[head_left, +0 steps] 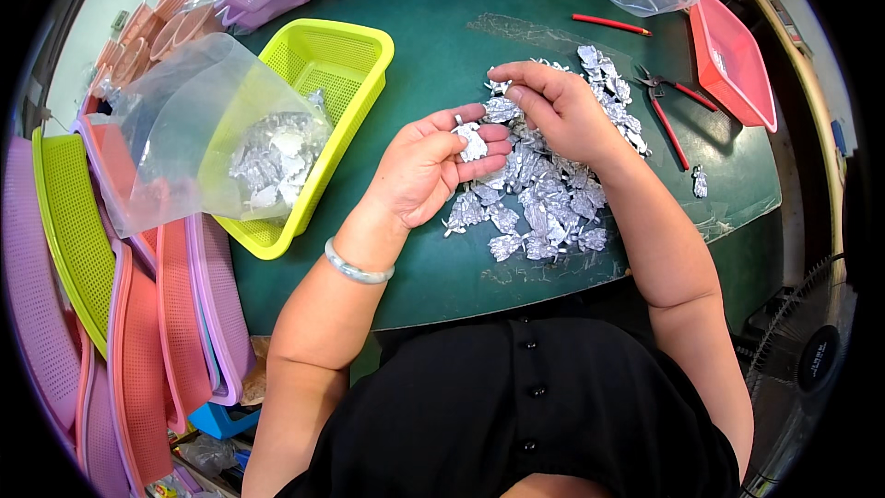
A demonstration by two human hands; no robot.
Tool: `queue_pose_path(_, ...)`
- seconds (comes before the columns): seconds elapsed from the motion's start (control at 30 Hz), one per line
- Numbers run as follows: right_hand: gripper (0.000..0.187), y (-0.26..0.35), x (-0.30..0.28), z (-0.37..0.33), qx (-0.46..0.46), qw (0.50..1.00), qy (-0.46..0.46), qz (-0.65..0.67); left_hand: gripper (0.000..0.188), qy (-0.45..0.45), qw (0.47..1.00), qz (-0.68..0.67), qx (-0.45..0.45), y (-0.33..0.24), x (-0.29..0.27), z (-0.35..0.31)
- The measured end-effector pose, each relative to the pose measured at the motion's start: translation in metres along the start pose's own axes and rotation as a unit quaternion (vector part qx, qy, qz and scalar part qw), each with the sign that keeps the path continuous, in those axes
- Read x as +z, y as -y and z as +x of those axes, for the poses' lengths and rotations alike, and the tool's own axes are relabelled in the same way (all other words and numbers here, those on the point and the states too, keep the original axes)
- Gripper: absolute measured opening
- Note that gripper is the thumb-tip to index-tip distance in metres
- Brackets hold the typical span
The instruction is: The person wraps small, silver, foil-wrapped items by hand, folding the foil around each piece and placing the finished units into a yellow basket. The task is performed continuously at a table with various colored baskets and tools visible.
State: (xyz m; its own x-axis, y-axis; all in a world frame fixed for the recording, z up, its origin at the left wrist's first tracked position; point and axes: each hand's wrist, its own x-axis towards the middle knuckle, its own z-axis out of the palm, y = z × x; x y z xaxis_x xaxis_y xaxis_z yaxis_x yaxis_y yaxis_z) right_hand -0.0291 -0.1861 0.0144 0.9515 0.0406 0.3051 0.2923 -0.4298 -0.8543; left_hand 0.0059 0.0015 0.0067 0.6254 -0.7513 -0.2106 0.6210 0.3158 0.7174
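And here's the left hand (426,166), palm up, thumb across half-curled fingers! The right hand (570,115) arches close by, index finger pointing left, thumb beneath; left forearm (323,314) and right forearm (664,231) slant inward.

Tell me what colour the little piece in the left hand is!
The little piece in the left hand is pale silver, best seen in the head view.

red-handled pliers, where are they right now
In the head view, the red-handled pliers lie on the green table at right, between the pile of silver pieces and the pink tub.
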Motion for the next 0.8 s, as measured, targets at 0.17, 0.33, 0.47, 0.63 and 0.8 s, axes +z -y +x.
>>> queue_pose_path(0.17, 0.021, 0.0025, -0.0009, -0.0001, 0.018, 1.000, 0.004, -0.001, 0.033, -0.009, 1.000, 0.001, 0.011, 0.0012, 0.0014, -0.0006)
queue_pose_path(0.33, 0.021, 0.0003, -0.0004, -0.0001, 0.010, 1.000, -0.005, 0.003, 0.030, -0.033, 0.998, 0.046, 0.019, 0.0003, 0.0044, -0.0021)
queue_pose_path(0.47, 0.021, -0.0019, 0.0003, 0.0003, -0.002, 1.000, -0.002, -0.004, 0.029, -0.046, 0.997, 0.060, 0.029, 0.0025, 0.0024, -0.0012)
queue_pose_path(0.63, 0.021, -0.0008, -0.0005, 0.0001, 0.018, 1.000, 0.006, -0.003, 0.029, -0.078, 0.992, 0.088, 0.054, 0.0037, 0.0059, -0.0005)
queue_pose_path(0.8, 0.020, -0.0005, 0.0008, -0.0002, 0.002, 1.000, 0.003, -0.012, 0.030, -0.092, 0.989, 0.092, 0.071, 0.0034, 0.0071, -0.0016)
